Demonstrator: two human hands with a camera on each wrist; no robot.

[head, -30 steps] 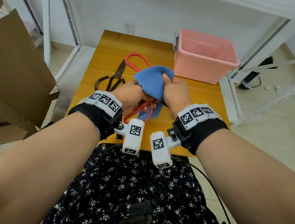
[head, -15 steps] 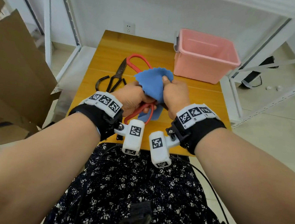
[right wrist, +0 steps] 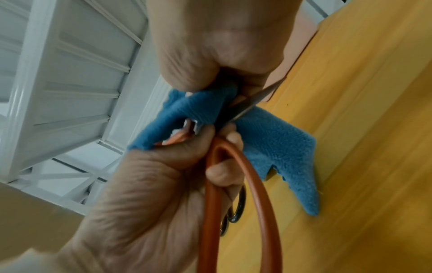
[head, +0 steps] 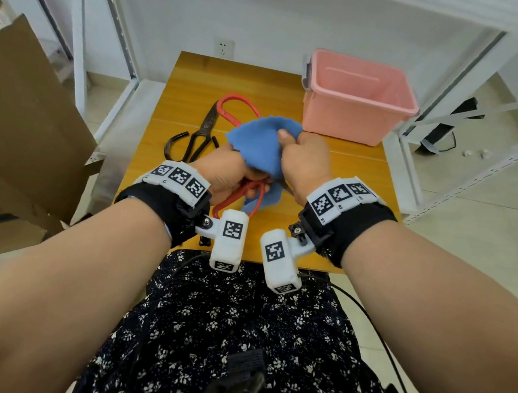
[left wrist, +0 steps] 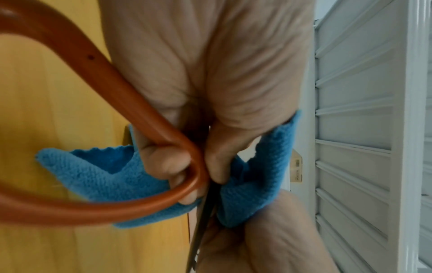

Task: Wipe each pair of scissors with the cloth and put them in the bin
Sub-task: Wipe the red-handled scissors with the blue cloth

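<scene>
- While she sits at the wooden table (head: pixel 292 83), her left hand (head: pixel 225 174) curls tight round the red-handled scissors (left wrist: pixel 98 201) above it.
- Her right hand (head: pixel 306 159) pinches the blue cloth (head: pixel 256 146), folded over their dark blade.
- The black scissors (head: pixel 198 137) and another red-handled pair (head: pixel 237 103) lie behind.
- The pink bin (head: pixel 353 110) stands at the far right corner.

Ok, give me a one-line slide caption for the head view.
Left hand grips red scissors while right hand wipes them with blue cloth; pink bin waits behind.
</scene>
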